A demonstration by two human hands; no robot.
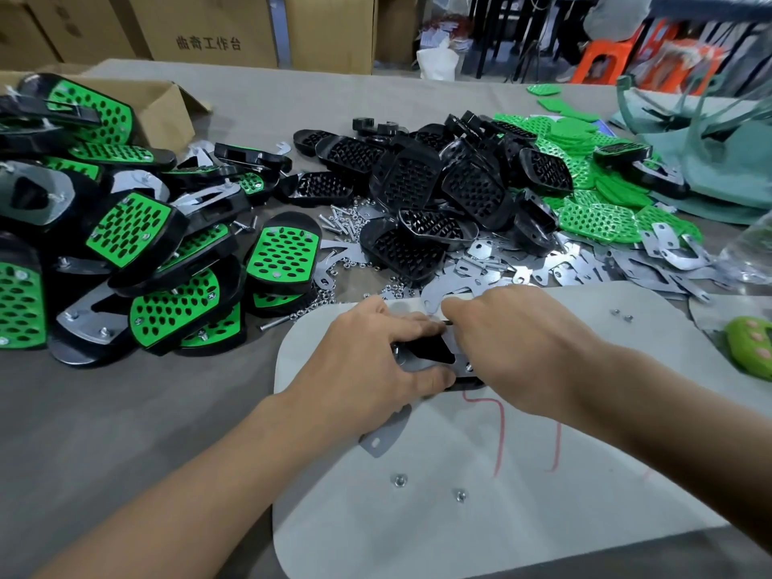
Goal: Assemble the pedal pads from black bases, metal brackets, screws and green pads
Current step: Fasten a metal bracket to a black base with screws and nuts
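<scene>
Grey cloth covers the wide table [125, 432]. Behind it stand tall cardboard cartons [209, 31], with an orange stool [601, 60] in the blurred room at far right. A pale board [543, 516] with rounded corners and red scrawls lies on the table's near side.

At far left is an open carton [167, 110] with its flaps spread. Finished pedal pads [133, 227] are heaped in front of it and hide its inside. Bare black bases [417, 181] are piled in the middle, with loose green pads [597, 219] to their right. Flat metal brackets [585, 271] are spread in front of those, and screws and nuts [346, 223] are scattered between the heaps.

On the board's far edge lies one black base [430, 353], underside up, with a metal bracket [459, 361] on it. The left hand [376, 361] grips its left end, fingers curled over the far edge and thumb on the near one. The right hand [514, 340] rests on its right end with fingers bent down; what they pinch is hidden. Two nuts [399, 479] lie on the board nearer the person.
</scene>
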